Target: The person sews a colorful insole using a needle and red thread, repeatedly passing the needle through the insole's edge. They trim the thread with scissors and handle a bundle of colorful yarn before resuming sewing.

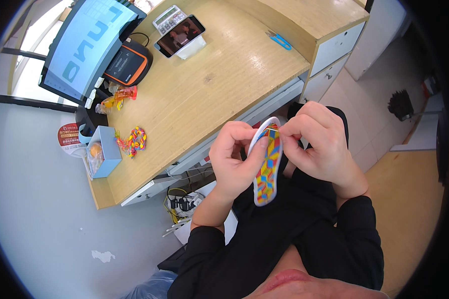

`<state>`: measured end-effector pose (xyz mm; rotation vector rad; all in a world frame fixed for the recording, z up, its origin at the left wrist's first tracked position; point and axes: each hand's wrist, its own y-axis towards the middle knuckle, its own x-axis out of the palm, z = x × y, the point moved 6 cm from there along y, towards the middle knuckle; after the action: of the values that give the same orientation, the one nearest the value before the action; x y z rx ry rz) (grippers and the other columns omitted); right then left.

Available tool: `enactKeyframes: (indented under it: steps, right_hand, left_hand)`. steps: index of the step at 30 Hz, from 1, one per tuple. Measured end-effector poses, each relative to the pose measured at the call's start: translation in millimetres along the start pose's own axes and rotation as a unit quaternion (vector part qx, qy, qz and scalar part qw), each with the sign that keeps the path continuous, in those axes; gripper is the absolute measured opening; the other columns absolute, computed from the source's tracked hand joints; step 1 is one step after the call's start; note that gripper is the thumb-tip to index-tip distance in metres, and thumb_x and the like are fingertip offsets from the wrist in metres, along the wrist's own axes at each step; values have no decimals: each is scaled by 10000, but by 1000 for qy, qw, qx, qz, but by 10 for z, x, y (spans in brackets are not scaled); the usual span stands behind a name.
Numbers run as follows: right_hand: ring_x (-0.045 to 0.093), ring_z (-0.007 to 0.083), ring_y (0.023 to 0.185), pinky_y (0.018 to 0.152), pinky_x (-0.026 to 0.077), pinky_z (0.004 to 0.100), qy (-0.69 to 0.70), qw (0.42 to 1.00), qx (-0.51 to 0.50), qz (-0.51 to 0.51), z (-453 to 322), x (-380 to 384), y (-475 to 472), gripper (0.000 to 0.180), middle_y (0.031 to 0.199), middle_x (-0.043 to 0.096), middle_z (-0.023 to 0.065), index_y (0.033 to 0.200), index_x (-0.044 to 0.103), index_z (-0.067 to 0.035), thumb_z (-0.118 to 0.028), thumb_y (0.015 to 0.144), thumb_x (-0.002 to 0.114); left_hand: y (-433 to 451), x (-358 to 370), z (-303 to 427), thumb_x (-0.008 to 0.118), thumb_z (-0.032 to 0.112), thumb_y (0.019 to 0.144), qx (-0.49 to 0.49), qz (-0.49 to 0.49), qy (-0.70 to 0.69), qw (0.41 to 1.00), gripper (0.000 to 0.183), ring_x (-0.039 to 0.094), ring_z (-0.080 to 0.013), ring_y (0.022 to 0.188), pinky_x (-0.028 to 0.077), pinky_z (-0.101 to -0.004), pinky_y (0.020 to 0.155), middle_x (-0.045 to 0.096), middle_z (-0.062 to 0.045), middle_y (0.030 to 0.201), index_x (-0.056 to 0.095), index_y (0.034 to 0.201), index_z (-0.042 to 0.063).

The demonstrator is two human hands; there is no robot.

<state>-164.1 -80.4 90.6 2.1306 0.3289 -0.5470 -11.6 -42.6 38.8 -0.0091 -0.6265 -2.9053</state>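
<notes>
An embroidered shoe insole with a white rim and a red, yellow and blue pattern is held upright in front of my body. My left hand grips its left edge near the upper end, thumb on the patterned face. My right hand is at the upper right edge, with thumb and forefinger pinched close to a thin needle that lies across the pattern. The fingertips partly hide the needle's end, so I cannot tell firmly whether they grip it.
On the wooden desk lie blue thread snips, a bundle of colourful thread and a light blue box. A propped phone, a calculator and a monitor stand farther back. Cables and a power strip are below the desk.
</notes>
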Motion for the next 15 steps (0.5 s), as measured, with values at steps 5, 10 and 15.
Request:
enactKeyframes:
  steps: [5,10,15]
  right_hand:
    - [484,224,556,480,408,308,-30,999,12,-10,-4,54,-55,190,642,452,56,743,537,-47,44,630,660]
    - [481,204,543,469,395,290,10,999,23,23,19,121,-110,191,641,481,43,756,548,-32,55,638,672]
    - [505,195,564,480,408,283,58,997,56,20,33,125,-124,192,694,534,45,765,564,-34,42,635,683]
  left_hand:
    - [-58,67,74,714,-54,719,122,64,195,971,167,449,-31,535,385,-200,510,575,-70,816,606,827,12]
    - [-114,172,146,693,-107,707,250,54,237,937,248,577,-177,709,444,-241,597,576,-114,870,569,890,5]
    - [-150,155,114,680,-127,703,246,52,208,945,303,593,-182,741,476,-254,629,570,-128,892,543,938,7]
